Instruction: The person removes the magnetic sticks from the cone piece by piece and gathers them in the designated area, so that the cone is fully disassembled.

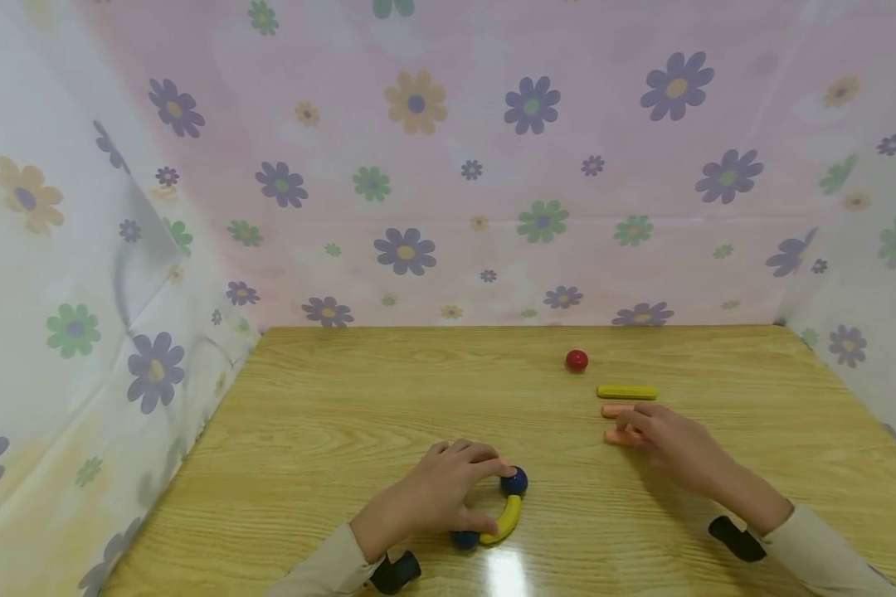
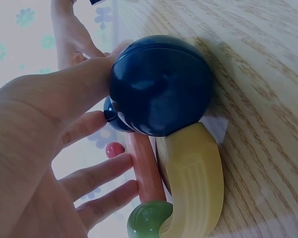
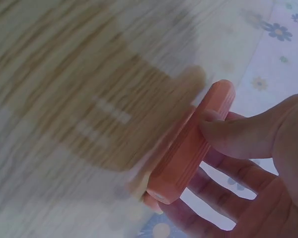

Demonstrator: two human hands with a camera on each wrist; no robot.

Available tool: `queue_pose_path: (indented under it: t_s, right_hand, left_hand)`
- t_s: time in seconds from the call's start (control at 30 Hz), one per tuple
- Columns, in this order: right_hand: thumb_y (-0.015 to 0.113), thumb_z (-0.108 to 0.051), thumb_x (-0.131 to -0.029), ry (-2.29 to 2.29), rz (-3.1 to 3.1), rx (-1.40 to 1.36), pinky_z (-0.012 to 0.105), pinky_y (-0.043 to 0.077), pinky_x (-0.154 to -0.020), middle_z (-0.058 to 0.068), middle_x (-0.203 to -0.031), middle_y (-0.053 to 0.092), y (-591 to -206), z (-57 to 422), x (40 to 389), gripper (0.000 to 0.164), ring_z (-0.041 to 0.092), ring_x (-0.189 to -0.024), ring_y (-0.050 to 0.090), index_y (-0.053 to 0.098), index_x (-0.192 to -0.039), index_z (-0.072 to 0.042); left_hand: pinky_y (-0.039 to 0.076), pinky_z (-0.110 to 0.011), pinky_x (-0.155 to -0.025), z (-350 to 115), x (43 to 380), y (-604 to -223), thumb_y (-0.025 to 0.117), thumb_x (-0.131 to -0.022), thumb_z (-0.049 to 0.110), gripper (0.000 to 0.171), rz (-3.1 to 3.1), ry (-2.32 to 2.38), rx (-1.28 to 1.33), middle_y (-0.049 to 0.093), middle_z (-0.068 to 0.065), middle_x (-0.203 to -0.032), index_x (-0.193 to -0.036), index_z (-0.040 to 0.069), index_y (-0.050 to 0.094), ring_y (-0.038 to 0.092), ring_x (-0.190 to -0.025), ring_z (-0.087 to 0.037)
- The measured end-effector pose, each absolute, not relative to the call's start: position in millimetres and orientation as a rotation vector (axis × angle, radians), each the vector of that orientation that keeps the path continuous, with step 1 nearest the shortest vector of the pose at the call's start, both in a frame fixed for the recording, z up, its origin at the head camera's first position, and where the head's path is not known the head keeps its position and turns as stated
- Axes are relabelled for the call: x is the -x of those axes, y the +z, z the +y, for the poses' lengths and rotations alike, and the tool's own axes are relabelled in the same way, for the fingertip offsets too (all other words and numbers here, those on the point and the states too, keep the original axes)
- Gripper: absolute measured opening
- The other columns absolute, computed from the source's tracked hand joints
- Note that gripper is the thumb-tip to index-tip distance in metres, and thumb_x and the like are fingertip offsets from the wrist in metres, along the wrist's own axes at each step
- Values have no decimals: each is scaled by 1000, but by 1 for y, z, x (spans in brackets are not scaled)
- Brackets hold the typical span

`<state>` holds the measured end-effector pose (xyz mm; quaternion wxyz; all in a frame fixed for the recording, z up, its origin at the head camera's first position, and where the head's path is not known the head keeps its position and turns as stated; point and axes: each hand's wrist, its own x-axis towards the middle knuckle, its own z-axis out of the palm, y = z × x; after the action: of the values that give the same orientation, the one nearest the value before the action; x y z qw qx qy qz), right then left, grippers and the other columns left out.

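Observation:
On the left of the table, my left hand (image 1: 444, 493) grips a joined toy piece. Its thumb and index finger touch two blue balls (image 1: 515, 482), one each, with a curved yellow stick (image 1: 506, 524) between the balls. The left wrist view also shows an orange stick (image 2: 146, 171) by the other fingertips and a green ball (image 2: 149, 220) at the bottom. Farther right, my right hand (image 1: 675, 448) pinches another straight orange stick (image 3: 191, 146), thumb on one side and fingers on the other, low over the wood.
Just beyond the right hand lie a second orange stick (image 1: 616, 410) and a straight yellow stick (image 1: 627, 392). A red ball (image 1: 577, 361) sits farther back. Flower-patterned cloth (image 1: 485, 199) walls the wooden table (image 1: 343, 390) at the back and both sides.

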<state>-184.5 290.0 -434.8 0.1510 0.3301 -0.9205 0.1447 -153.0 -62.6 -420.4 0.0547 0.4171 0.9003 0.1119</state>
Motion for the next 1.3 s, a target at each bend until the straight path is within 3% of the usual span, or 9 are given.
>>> queue_pose_path:
  t_s: [0.2, 0.5, 0.9, 1.13, 1.3]
  right_hand:
    - [76, -1, -75, 421, -2664, -968, 26, 43, -51, -2, -89, 62, -435, 294, 189, 40, 13, -72, 58, 67, -113, -10]
    - [73, -3, -79, 420, -2702, -926, 42, 51, -61, 11, -100, 66, -430, 294, 188, 25, 28, -81, 62, 69, -102, -12]
    - [74, 1, -77, 412, -2746, -882, 35, 45, -57, -3, -83, 62, -431, 296, 191, 25, 20, -73, 58, 62, -82, -20]
    - [75, 7, -73, 421, -2723, -914, 33, 45, -57, 5, -92, 66, -427, 292, 190, 29, 24, -78, 61, 66, -86, -18]
    - [75, 4, -75, 457, -2624, -990, 30, 50, -58, 5, -94, 66, -423, 281, 185, 31, 20, -77, 64, 70, -103, -8]
  left_hand:
    - [40, -47, -92, -63, 153, -419, 65, -79, 58, 63, 2733, 342, -1268, 48, 6, -135, -136, 34, 49, 45, -117, -15]
    - [41, -47, -91, -62, 152, -418, 65, -80, 58, 63, 2731, 340, -1260, 47, 5, -135, -136, 34, 50, 45, -118, -16]
    - [42, -43, -87, -60, 152, -418, 61, -83, 58, 59, 2750, 315, -1269, 48, 6, -133, -136, 34, 49, 46, -118, -15]
    - [44, -42, -84, -60, 152, -417, 59, -87, 55, 56, 2763, 280, -1258, 49, 5, -133, -138, 34, 48, 46, -119, -16]
    - [45, -41, -83, -62, 150, -413, 60, -88, 52, 56, 2765, 274, -1243, 50, 4, -132, -139, 34, 47, 47, -117, -16]
